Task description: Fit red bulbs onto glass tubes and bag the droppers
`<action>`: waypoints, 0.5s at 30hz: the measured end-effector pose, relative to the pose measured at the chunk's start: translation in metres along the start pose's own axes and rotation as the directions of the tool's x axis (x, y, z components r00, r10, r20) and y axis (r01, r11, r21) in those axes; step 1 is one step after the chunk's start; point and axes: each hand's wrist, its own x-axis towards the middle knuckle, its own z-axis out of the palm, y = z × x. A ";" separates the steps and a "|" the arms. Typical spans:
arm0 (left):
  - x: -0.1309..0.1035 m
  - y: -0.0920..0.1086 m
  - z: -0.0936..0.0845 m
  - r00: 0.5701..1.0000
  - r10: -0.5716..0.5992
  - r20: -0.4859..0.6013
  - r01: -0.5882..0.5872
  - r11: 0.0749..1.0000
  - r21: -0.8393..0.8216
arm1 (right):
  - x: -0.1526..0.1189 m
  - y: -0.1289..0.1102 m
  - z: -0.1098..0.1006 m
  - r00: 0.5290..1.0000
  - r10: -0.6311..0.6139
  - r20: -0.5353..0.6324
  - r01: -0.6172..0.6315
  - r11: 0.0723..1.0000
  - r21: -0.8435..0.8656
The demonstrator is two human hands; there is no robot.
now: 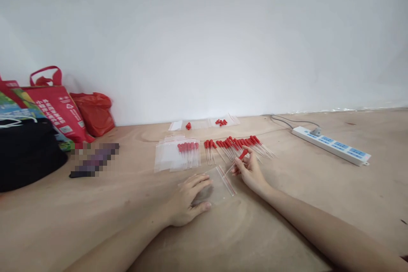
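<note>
My left hand (191, 199) rests on a clear zip bag (218, 185) lying flat, its thumb and fingers apart on the plastic. The bag's red-striped opening faces right. Between the thumb and fingers of my right hand (250, 170) is a red-topped dropper (242, 154); its thin clear stem points down-left at the bag's opening. Behind my right hand lies a row of red-topped droppers (219, 143). Left of them, several droppers lie in or on stacked clear bags (164, 157); which of the two I cannot tell.
At the back are small red bulbs (221, 122) and clear stems (200, 124). A white power strip (331, 145) lies right. Left stand a red bag (54, 110), a red plastic bag (94, 112) and a black bag (28, 153), near a blurred dark object (95, 160).
</note>
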 end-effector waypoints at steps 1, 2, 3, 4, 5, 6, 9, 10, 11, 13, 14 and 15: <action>-0.001 0.000 0.000 1.000 -0.003 -0.005 0.003 1.000 -0.002 | 0.001 -0.001 -0.002 1.000 -0.020 -0.015 0.020 1.000 -0.008; -0.002 0.000 0.000 1.000 -0.006 -0.008 0.006 1.000 -0.002 | 0.002 -0.003 -0.004 0.999 -0.040 -0.033 0.039 0.999 -0.020; -0.002 0.001 0.000 1.000 -0.006 -0.015 0.006 1.000 -0.001 | 0.002 -0.004 -0.007 0.998 -0.053 -0.045 0.052 0.998 -0.032; -0.003 0.001 0.000 1.000 -0.002 -0.026 0.002 1.000 -0.002 | 0.002 -0.005 -0.009 0.997 -0.057 -0.054 0.055 0.998 -0.042; -0.003 0.002 0.000 0.999 0.004 -0.041 -0.004 1.000 -0.004 | 0.003 -0.005 -0.010 0.997 -0.051 -0.059 0.049 0.998 -0.048; -0.003 0.002 0.000 0.998 0.011 -0.060 -0.012 1.000 -0.008 | 0.003 -0.005 -0.011 0.997 -0.041 -0.060 0.038 0.998 -0.051; -0.001 0.004 0.000 0.994 0.028 -0.103 -0.030 0.999 -0.019 | 0.001 -0.002 -0.010 0.999 -0.016 -0.045 0.014 0.999 -0.047; 0.000 0.004 0.000 0.993 0.032 -0.110 -0.034 0.999 -0.018 | 0.001 -0.001 -0.008 0.999 -0.008 -0.036 0.006 0.999 -0.041; 0.000 0.005 0.000 0.993 0.034 -0.114 -0.036 0.999 -0.018 | 0.000 0.000 -0.007 1.000 0.004 -0.025 -0.004 1.000 -0.030; 0.000 0.004 0.000 0.993 0.030 -0.112 -0.032 0.999 -0.013 | -0.001 0.001 -0.003 0.999 0.043 -0.007 -0.043 0.999 0.012; -0.001 0.004 -0.001 0.994 0.024 -0.107 -0.025 1.000 -0.008 | -0.002 0.002 -0.001 0.998 0.069 0.002 -0.069 0.997 0.043; -0.002 0.003 -0.001 0.995 0.018 -0.096 -0.018 1.000 -0.003 | -0.003 0.002 0.000 0.995 0.097 0.015 -0.097 0.992 0.078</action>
